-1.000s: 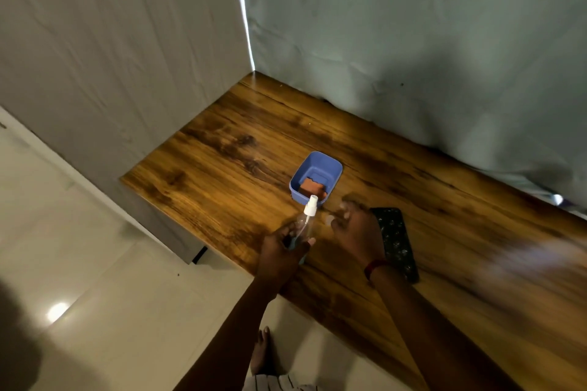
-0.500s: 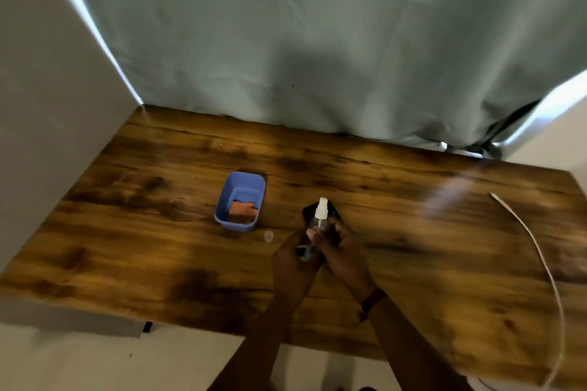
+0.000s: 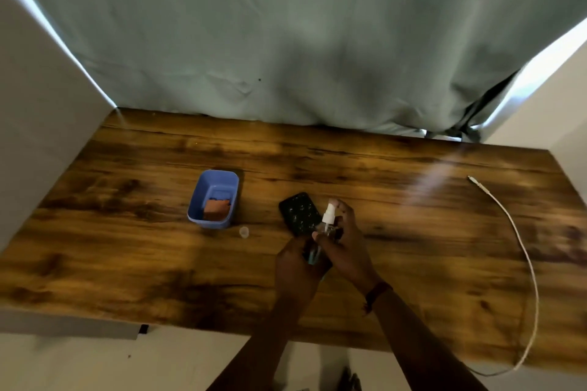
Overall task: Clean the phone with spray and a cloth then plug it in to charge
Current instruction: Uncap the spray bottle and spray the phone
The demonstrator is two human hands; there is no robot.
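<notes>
- On the table (image 3: 127,251), both hands grip things: left hand (image 3: 297,267) grasps the phone (image 3: 300,214), long axis running away from the person.
- Right hand (image 3: 347,246) clasps the spray bottle (image 3: 327,224), nozzle up.

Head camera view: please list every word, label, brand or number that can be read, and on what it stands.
None can be read.
Spray bottle: no legible label.
Phone: only a pale speckled pattern on black, no text.
Blue tub: plain.
</notes>
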